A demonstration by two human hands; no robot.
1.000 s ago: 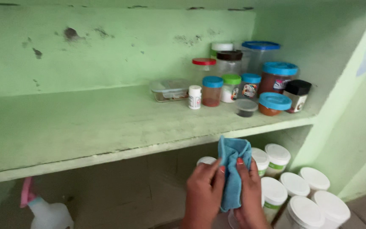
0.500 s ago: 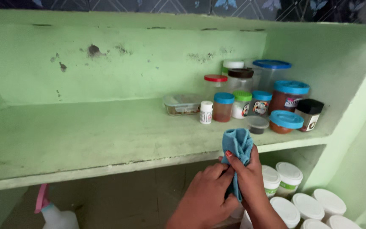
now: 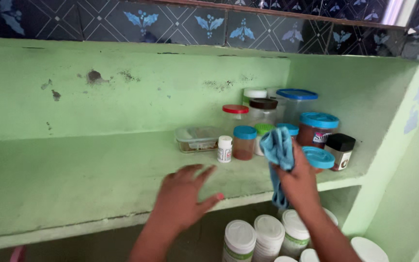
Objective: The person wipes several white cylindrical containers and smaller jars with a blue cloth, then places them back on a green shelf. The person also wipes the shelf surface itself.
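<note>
white-lidded tubs (image 3: 267, 233) stand lowest, under the shelf. above them the right hand (image 3: 300, 182) grips a crumpled blue cloth (image 3: 278, 155), bunched on top with a tail hanging past the shelf (image 3: 73, 179) edge. the left hand (image 3: 183, 196) hovers spread wide over the green shelf. jars (image 3: 287, 121) cluster behind.

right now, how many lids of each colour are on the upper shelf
blue lids: 5
white lids: 2
red lid: 1
green lid: 1
brown lid: 1
black lid: 1
clear lid: 1
total: 12; the blue cloth in the right hand may hide more
</note>
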